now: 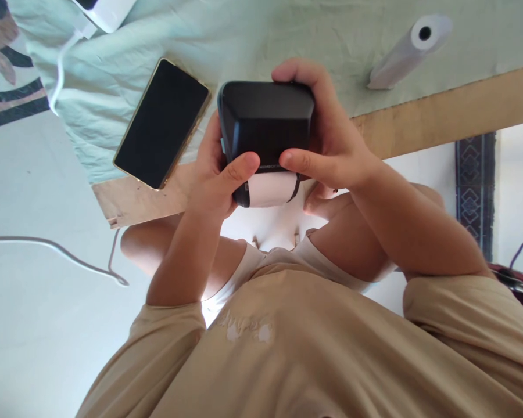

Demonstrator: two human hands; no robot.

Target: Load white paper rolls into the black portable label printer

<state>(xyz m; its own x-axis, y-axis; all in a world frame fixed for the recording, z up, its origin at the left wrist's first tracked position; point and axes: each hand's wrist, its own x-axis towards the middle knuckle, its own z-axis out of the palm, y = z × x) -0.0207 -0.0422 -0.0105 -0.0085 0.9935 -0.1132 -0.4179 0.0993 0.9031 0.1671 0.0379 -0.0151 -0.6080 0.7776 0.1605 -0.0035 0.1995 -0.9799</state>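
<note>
We are gripping a small black box (pixel 265 122) in both hands, holding it in the air just in front of the table's wooden edge (pixel 440 110). Our left hand (pixel 215 174) is clasping the box's left side, its thumb pressing across the lower front face. Our right hand (pixel 331 145) is wrapping the right side, with fingers curling over the top corner and the thumb lying along the bottom edge, near the left thumb. A white paper roll (pixel 270 188) is showing at the underside of the box, just below both thumbs.

Beyond the box, a dark-screened phone (pixel 161 125) with a gold rim is lying tilted on a pale green cloth (pixel 287 35), near our left hand. Well apart to the right, a second paper roll (pixel 407 52) is resting on its side on the same cloth. At the top left, a white device (pixel 107 11) is sitting with a white cable (pixel 61 69) trailing down from it.
</note>
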